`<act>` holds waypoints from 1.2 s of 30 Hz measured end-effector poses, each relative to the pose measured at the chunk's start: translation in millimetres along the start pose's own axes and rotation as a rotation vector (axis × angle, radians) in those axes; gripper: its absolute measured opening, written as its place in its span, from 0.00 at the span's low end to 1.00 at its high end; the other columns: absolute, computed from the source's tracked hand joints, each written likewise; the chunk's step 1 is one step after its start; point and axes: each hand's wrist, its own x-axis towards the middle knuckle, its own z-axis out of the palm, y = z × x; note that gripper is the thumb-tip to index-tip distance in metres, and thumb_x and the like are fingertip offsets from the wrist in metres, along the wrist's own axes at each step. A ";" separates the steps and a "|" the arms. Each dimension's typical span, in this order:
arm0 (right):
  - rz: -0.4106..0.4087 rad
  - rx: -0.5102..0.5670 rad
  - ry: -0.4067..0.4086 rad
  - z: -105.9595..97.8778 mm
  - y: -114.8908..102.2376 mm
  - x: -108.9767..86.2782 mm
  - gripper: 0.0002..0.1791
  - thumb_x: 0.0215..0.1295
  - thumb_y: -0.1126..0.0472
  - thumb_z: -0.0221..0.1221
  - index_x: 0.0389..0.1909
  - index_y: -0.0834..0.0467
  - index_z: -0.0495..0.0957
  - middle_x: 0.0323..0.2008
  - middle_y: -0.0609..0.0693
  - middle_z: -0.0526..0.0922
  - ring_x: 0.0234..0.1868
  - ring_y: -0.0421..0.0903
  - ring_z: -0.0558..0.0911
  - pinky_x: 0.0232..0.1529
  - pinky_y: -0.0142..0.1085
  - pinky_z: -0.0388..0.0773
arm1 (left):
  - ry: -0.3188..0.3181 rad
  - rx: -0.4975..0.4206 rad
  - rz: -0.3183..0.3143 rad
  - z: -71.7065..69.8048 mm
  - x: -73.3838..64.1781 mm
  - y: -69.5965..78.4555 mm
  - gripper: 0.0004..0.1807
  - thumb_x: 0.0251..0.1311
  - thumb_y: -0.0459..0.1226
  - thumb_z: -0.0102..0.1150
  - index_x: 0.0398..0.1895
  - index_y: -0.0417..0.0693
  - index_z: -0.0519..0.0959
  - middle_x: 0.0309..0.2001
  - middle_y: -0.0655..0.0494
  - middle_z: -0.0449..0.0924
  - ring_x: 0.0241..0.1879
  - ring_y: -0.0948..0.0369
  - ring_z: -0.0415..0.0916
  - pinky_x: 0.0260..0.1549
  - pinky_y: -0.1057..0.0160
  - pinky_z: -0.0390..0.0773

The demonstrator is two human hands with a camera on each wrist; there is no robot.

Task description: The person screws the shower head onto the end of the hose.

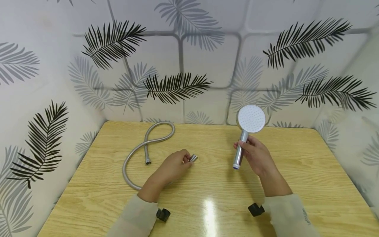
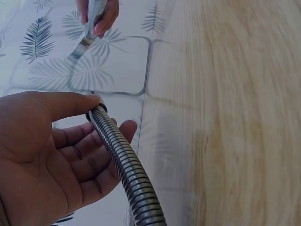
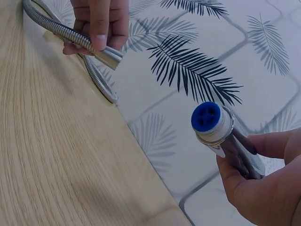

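Note:
My right hand (image 1: 258, 155) grips the chrome handle of a shower head (image 1: 251, 118), held upright with its round white spray face toward me. At the handle's lower end, a white thread with a blue insert (image 3: 206, 117) shows in the right wrist view. My left hand (image 1: 175, 165) pinches one end of a ribbed metal shower hose (image 2: 127, 165) between thumb and fingers. That end's smooth metal connector (image 3: 110, 57) points toward the shower head, and the two stand apart. The rest of the hose loops across the table, its other end nut (image 1: 148, 161) lying left of my left hand.
The wood-grain table (image 1: 213, 184) reaches back to a wall (image 1: 207, 59) covered with a leaf pattern, which also rises at both sides. A black strap piece (image 1: 163, 214) sits at the left cuff, another black piece (image 1: 256, 209) at the right.

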 end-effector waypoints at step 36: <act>-0.101 0.208 0.069 26.8 18.7 6.5 0.16 0.75 0.67 0.55 0.56 0.57 0.61 0.42 0.46 0.79 0.45 0.42 0.89 0.50 0.34 0.85 | -0.094 -0.320 0.109 34.0 4.2 23.7 0.12 0.75 0.45 0.53 0.55 0.51 0.75 0.45 0.56 0.81 0.40 0.50 0.82 0.34 0.63 0.81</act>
